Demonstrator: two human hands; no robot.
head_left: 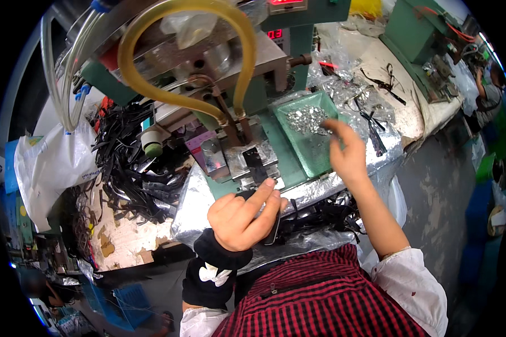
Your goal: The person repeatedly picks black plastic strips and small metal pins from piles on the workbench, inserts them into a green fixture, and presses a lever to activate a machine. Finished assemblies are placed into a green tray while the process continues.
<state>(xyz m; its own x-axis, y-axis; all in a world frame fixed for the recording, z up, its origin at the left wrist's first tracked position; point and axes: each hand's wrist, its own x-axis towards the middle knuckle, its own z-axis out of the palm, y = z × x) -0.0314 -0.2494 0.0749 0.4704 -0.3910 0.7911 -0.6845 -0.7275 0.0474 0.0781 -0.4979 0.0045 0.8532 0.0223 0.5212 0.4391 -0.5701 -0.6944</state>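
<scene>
My left hand [244,219] is closed around a black strap [255,164]. Its index finger stretches along the strap toward the metal block [262,147] of a green press machine, where the strap's far end lies on the die. Over a green tray [303,153] of small silvery metal pieces [307,119], my right hand [348,154] reaches in from the right. Its index finger and thumb look apart at the pile's edge. The fingertips are slightly blurred, and no piece shows between them.
A yellow hose [130,53] loops above the press. Left of it lies a heap of black straps [129,185] beside a white plastic bag [53,163]. More black straps [326,216] hang at the bench's front edge. Another green machine [413,39] stands at the far right.
</scene>
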